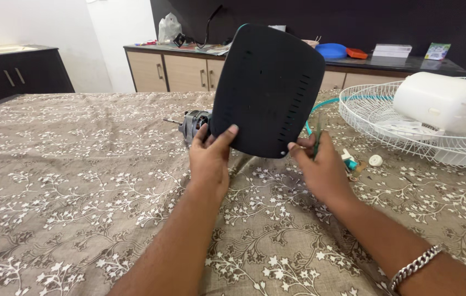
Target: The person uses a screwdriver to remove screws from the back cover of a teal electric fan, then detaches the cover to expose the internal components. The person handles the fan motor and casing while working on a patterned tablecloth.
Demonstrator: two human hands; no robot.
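A black rounded plastic cover (268, 90) with rows of vent slots stands upright over the patterned cloth, held at its lower edge by both hands. My left hand (209, 159) grips its bottom left corner, thumb on the front. My right hand (320, 164) pinches the bottom right corner and also holds a thin green-handled tool (316, 140) upright. Behind the cover, a grey electric motor (193, 124) with a shaft lies on the cloth, partly hidden. A teal cable (326, 104) runs out from behind the cover to the right.
A white wire fan guard (364, 118) holding a white plastic housing (444, 101) lies at the right. Small white and teal parts (362, 162) sit beside it. Cabinets with a dark counter (189, 68) and several items stand behind the table.
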